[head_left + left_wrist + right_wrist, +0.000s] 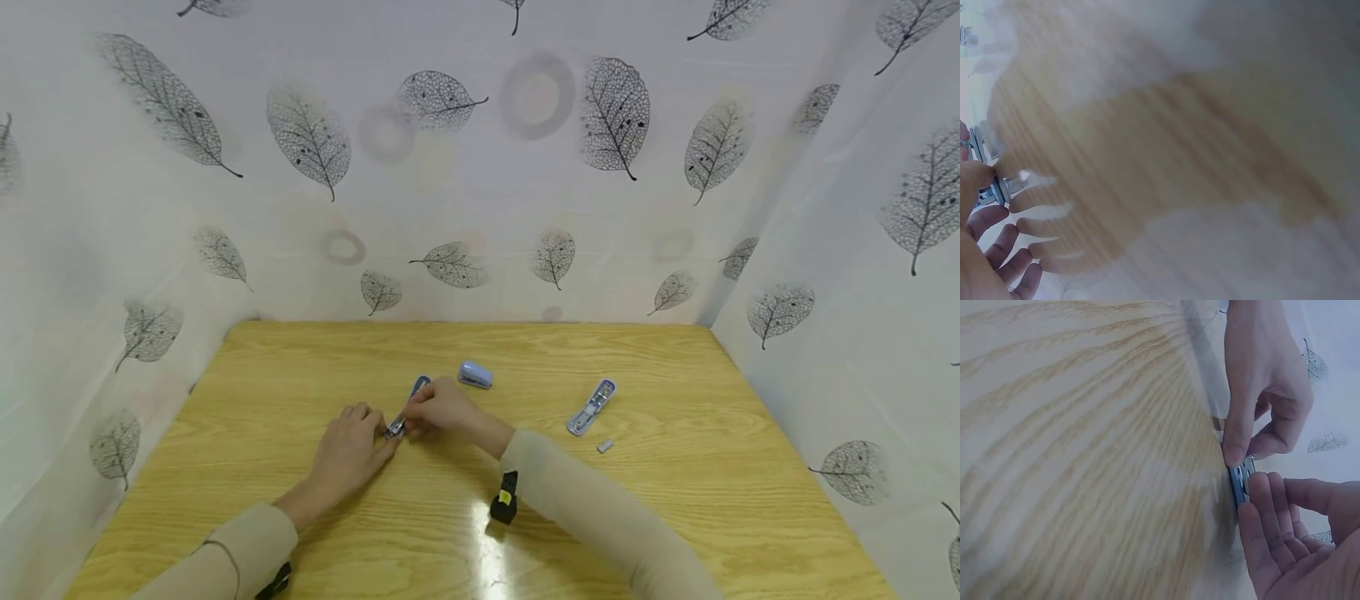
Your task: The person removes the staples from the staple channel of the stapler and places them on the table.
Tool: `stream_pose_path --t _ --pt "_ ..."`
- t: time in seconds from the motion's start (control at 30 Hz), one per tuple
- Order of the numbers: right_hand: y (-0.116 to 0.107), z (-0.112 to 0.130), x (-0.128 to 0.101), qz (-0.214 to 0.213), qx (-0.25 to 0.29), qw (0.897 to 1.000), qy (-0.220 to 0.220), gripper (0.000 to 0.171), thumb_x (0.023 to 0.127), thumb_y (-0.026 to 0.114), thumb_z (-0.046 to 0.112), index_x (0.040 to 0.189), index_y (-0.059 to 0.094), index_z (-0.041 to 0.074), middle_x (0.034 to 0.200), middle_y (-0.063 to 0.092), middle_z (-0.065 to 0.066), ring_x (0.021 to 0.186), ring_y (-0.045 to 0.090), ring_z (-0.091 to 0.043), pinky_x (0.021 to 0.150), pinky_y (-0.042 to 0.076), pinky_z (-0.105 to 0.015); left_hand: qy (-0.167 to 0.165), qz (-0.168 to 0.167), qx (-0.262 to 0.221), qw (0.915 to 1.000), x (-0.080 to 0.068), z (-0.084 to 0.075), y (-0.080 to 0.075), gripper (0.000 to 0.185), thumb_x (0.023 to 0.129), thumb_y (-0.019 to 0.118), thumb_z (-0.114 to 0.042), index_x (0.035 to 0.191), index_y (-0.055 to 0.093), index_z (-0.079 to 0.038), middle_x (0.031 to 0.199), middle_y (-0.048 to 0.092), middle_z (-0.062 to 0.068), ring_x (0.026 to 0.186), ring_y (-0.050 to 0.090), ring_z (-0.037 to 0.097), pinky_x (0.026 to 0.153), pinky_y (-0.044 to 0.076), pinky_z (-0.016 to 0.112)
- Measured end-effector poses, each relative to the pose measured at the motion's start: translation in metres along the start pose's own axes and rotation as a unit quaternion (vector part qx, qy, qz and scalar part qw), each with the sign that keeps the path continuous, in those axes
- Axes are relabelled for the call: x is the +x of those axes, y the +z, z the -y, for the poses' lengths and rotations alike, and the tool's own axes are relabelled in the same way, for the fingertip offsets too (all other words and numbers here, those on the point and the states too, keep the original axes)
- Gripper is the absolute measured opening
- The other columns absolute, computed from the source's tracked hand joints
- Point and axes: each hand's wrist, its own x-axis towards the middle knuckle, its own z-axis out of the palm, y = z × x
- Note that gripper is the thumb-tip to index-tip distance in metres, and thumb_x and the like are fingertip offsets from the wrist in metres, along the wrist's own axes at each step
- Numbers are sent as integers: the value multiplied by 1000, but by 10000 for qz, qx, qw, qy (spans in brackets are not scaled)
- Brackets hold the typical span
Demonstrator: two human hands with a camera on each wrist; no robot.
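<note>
**Two hands close on a small stapler part at mid-table**

A person's left hand (351, 450) and right hand (441, 408) meet over a slim blue-and-metal stapler piece (405, 408) lying near the middle of the wooden table (300, 375). The left fingers (1238, 434) pinch its metal end; the right fingers (1266, 512) curl along its blue body, so both hands are together and clamped on the one piece. A small blue cap-like part (475, 375) sits just behind the right hand, while a second long blue-and-metal part (592, 407) and a tiny grey bit (604, 447) lie well apart to the right. The work appears best done with the piece kept low against the tabletop, one hand steadying the metal end as the other works the body, pressure kept light and straight to avoid a slip. The left wrist view is blurred.
</note>
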Motion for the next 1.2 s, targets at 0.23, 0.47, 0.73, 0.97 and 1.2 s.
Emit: stream_pose_path --t 0.23,0.47,0.73,0.97,1.2 --pt "-13 -6 -18 48 -120 9999 -57 20 98 72 11 101 77 -8 86 81 -16 65 69 -4 67 56 -19 -78 54 -78 9999 1 0 1 29 87 87 -32 84 66 -11 85 58 3 75 49 16 64 41 31" --pt "-3 -12 -37 416 533 9954 673 18 96 75 13 105 79 -2 89 82 -16 64 74 -10 64 64 -30 -144 156 -59 9998 0 0 0 28 87 86 -31 86 67 -11 87 60 5 76 51 18 65 43 33" --pt "20 -13 -54 725 483 9926 849 13 95 76 14 98 81 2 85 81 -14 65 75 -11 57 61 -25 -188 222 -64 9996 0 -1 -2 27 89 85 -31 88 68 -10 88 60 5 77 51 19 65 43 33" --pt "33 -17 -61 761 530 9915 915 10 94 78 14 93 81 5 83 81 -15 64 76 -11 51 57 -22 -166 166 -57 9997 0 -2 -3 27 89 85 -32 89 68 -10 89 60 5 78 52 19 66 43 33" --pt "29 -16 -63 746 464 9927 827 10 95 77 15 94 81 5 83 81 -14 63 75 -12 54 59 -24 -129 133 -22 9998 1 -1 -1 29 88 85 -33 87 68 -11 88 60 4 77 52 19 65 42 33"
